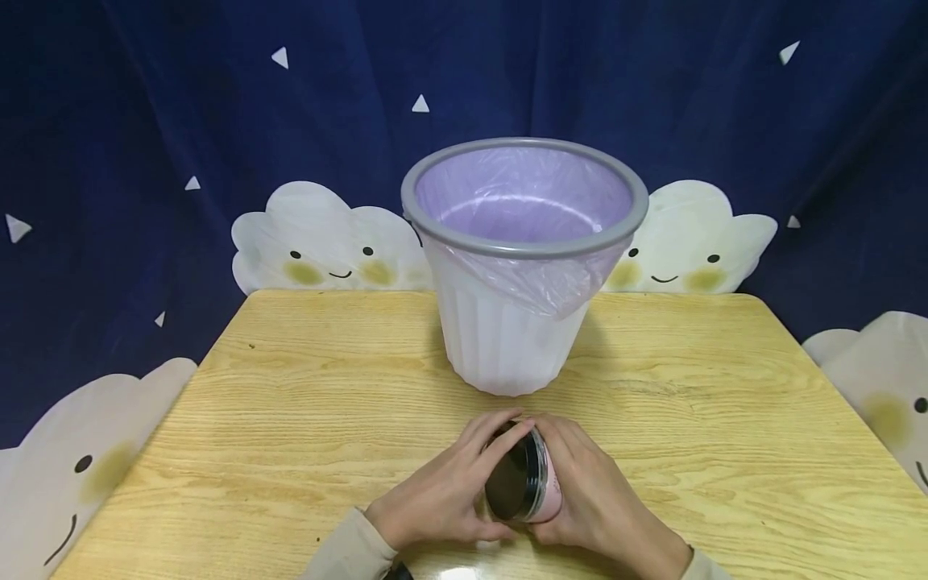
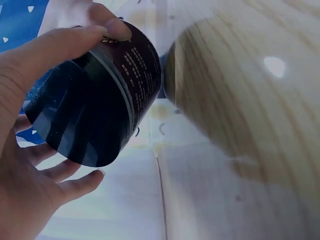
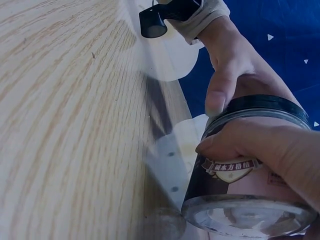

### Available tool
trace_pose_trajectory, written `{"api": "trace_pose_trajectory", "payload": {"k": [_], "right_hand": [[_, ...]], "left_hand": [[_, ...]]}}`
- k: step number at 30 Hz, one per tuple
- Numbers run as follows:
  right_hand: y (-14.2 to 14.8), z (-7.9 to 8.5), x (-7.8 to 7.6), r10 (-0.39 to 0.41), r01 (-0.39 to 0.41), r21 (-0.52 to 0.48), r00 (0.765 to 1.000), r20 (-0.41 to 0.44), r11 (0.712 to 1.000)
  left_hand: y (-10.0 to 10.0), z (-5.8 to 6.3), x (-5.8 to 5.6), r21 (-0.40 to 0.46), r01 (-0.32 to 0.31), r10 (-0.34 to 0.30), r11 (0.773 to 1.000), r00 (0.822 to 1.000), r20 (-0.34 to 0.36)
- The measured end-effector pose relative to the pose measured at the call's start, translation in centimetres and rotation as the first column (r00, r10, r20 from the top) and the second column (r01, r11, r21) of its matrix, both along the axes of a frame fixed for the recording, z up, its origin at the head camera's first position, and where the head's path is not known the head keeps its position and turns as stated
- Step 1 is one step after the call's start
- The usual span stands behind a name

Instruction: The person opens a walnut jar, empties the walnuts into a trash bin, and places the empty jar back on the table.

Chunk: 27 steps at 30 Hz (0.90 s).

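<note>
A squat clear jar (image 1: 551, 493) with a pink and dark label lies tipped between both hands, its black lid (image 1: 511, 479) facing left. My left hand (image 1: 453, 491) spans the lid, thumb on the near side and fingers round the far side. From the other side my right hand (image 1: 602, 493) grips the jar body. The right wrist view shows the right thumb (image 3: 230, 142) pressed across the label, just under the lid, and the jar's clear base (image 3: 250, 220) toward the camera. In the left wrist view small print covers the dark label (image 2: 140, 70).
Beyond the hands, a white ribbed bin (image 1: 507, 346) with a grey rim and a translucent purple liner (image 1: 536, 278) stands on the wooden table (image 1: 290, 403). Behind the table hangs a dark blue curtain (image 1: 348, 97) with white triangles and smiling clouds.
</note>
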State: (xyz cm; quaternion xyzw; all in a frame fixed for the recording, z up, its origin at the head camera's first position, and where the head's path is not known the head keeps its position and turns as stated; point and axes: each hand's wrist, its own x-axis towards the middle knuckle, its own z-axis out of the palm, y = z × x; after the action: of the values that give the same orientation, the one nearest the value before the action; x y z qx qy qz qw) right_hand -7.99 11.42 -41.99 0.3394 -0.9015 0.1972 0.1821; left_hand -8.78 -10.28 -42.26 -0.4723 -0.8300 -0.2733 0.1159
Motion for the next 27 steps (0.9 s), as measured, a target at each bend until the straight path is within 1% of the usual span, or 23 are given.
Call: {"api": "trace_pose_trajectory", "payload": {"k": [6, 10, 16, 27], "right_hand": [[-0.03, 0.04, -0.01, -0.005, 0.005, 0.005, 1.000, -0.007, 1.000], [-0.02, 0.04, 0.00, 0.002, -0.002, -0.004, 1.000, -0.002, 1.000], [-0.03, -0.15, 0.11, 0.002, -0.002, -0.006, 1.000, -0.014, 1.000], [-0.02, -0.15, 0.04, 0.002, -0.002, -0.002, 0.999, -0.039, 1.000]], "left_hand": [[-0.06, -0.03, 0.04, -0.004, -0.023, 0.023, 1.000, 1.000, 0.007], [-0.09, 0.00, 0.04, 0.002, -0.016, 0.016, 1.000, 1.000, 0.006], [-0.11, 0.10, 0.06, 0.011, 0.010, -0.009, 1.000, 1.000, -0.029], [-0.21, 0.25, 0.00, 0.033, 0.010, -0.009, 0.999, 0.999, -0.041]]}}
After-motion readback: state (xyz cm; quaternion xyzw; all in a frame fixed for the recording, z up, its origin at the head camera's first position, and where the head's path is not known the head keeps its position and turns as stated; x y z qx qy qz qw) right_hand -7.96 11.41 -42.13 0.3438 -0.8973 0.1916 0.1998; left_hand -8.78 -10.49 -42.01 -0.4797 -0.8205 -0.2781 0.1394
